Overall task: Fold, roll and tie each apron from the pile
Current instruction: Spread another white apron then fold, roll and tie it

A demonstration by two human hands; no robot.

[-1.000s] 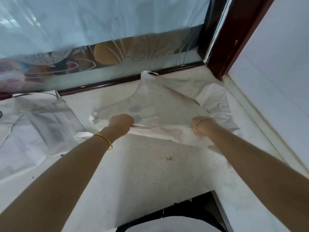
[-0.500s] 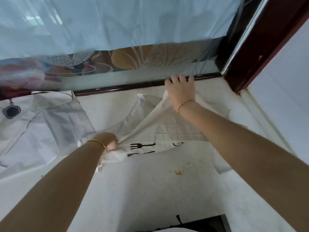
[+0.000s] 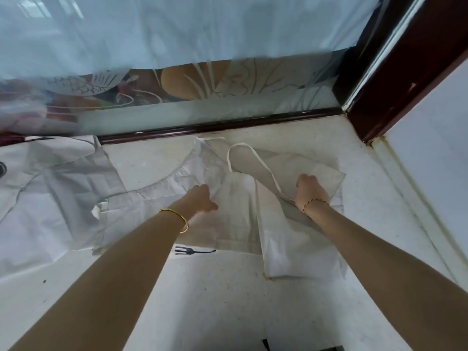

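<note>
My right hand (image 3: 310, 190) is coming back from the far edge, now gripping the folded-over right flap of the apron (image 3: 235, 211) lying on the bench (image 3: 228, 300); my left hand (image 3: 202, 201) is pressing its middle, fingers hidden. The cloth is looking light and limp, so I am judging hems the best hold.

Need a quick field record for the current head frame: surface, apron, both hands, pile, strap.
surface: pale speckled stone counter, set against a patterned glass pane
apron: off-white cloth apron lying partly folded, black fork print showing at its near edge
left hand: resting on the apron's left part, gold bangle on its wrist
right hand: fingers curled on the folded-over right flap
strap: white neck strap looped on top of the cloth
pile: more white aprons at left
</note>
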